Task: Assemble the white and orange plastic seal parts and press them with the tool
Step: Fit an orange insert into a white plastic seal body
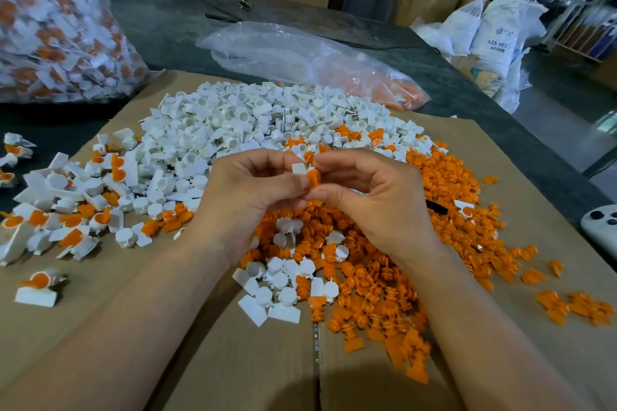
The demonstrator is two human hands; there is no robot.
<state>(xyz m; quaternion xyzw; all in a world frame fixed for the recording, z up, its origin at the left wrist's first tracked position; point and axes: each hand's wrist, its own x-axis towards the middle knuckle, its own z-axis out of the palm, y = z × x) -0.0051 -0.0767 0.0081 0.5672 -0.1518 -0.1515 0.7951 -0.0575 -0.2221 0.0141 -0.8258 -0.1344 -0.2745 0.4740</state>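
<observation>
My left hand (pixel 253 190) and my right hand (pixel 370 197) meet above the middle of the cardboard. The left fingers pinch a white seal part (pixel 299 168). The right thumb and fingers pinch an orange seal part (pixel 313 177) that touches the white one. A heap of white parts (pixel 240 123) lies behind my hands. Orange parts (pixel 444 210) spread out to the right and below them. Joined white-and-orange seals (pixel 76 210) lie in a loose group at the left. A black tool tip (pixel 436 207) shows among the orange parts right of my right hand.
A flattened cardboard sheet (pixel 187 344) covers the dark table (pixel 173 27). A big clear bag of joined seals (pixel 50 20) stands at the back left. A slack plastic bag with orange parts (pixel 310 60) lies behind the heap. A white device (pixel 601 227) sits at the right edge.
</observation>
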